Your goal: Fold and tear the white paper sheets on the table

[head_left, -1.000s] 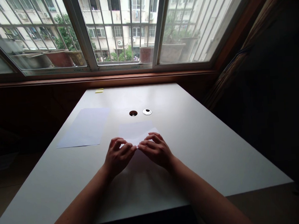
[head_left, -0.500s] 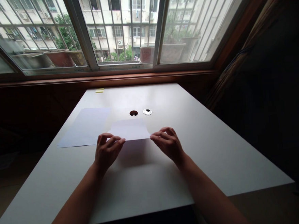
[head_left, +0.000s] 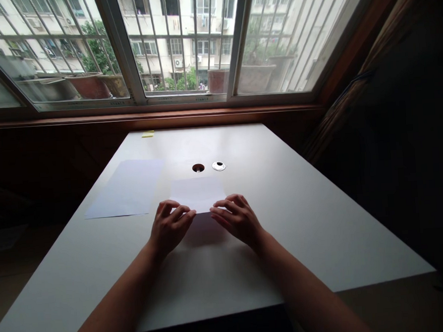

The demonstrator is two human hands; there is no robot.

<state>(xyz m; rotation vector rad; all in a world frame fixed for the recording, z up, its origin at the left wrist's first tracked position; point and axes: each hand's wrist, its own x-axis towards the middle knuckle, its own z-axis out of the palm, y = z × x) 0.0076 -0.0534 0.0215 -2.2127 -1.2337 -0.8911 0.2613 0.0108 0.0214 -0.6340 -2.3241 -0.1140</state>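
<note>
A sheet of white paper (head_left: 198, 190) is held between my two hands above the middle of the table. My left hand (head_left: 171, 224) pinches its near edge on the left, thumb and fingers pressed together. On the right, my right hand (head_left: 237, 216) pinches the same edge, with only a short gap between the two hands. The near edge is raised and casts a shadow on the tabletop below. Parts of the paper's sides are hidden behind my fingers.
More white paper (head_left: 126, 188) lies flat at the left of the white table (head_left: 326, 249). Beyond my hands are a round cable hole (head_left: 198, 168) and its white cover ring (head_left: 218, 166). A yellow slip (head_left: 148, 134) lies at the far edge, below a barred window (head_left: 182, 42).
Both hands have moved closer together along the paper's near edge. That edge has come slightly nearer to me, and the sheet has shifted a little to the right.
</note>
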